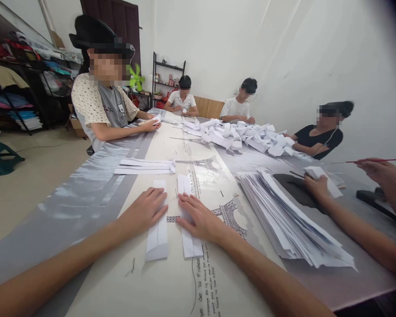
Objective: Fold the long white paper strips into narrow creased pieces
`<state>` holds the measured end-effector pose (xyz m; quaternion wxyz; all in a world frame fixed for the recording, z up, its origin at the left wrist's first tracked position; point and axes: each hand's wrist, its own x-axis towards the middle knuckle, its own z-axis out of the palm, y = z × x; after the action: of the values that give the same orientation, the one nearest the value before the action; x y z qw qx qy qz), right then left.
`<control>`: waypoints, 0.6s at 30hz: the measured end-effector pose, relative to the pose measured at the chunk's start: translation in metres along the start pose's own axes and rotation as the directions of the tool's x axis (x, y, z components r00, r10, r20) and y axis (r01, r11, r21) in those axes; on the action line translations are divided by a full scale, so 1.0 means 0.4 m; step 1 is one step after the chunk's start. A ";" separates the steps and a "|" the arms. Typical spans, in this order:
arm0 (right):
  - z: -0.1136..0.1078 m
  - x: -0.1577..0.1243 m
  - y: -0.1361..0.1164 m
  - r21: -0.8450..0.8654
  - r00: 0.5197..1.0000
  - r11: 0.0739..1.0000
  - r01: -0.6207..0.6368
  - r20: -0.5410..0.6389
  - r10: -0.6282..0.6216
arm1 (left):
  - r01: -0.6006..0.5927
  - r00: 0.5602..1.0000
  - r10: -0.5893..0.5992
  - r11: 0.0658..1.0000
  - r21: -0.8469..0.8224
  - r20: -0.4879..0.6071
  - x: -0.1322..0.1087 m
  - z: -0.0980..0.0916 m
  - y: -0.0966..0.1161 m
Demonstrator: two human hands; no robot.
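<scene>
My left hand (149, 208) lies with outstretched fingers on a folded white paper strip (157, 246), which rests lengthwise on the table. Just to its right, my right hand (198, 216) presses flat on a second folded paper strip (192, 248), fingers extended. The two strips run side by side with a narrow gap between them, both showing crease lines. Beyond my left hand, several flat folded strips (145, 166) lie crosswise in a small group. Under everything is a tablecloth (128, 281) printed with Eiffel Towers and handwriting.
A thick stack of folded papers (284, 220) lies to my right. Beside it, a co-worker's hands hold a white paper piece (330, 185) and a thin red stick (383, 160). A heap of folded paper pieces (237, 134) covers the far table. Several people sit around. A green stool (3, 157) stands left.
</scene>
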<state>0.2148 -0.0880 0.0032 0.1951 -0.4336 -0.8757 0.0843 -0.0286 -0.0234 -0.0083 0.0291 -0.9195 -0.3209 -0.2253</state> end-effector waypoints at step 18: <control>0.008 0.003 -0.026 0.042 0.999 0.999 0.032 0.009 -0.033 | -0.035 0.999 0.034 0.999 0.035 0.031 0.056 0.025 0.015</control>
<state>0.2051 -0.0933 0.0040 0.2009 -0.4148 -0.8816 0.1016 -0.0055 -0.0134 -0.0069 0.0447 -0.9275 -0.3092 -0.2051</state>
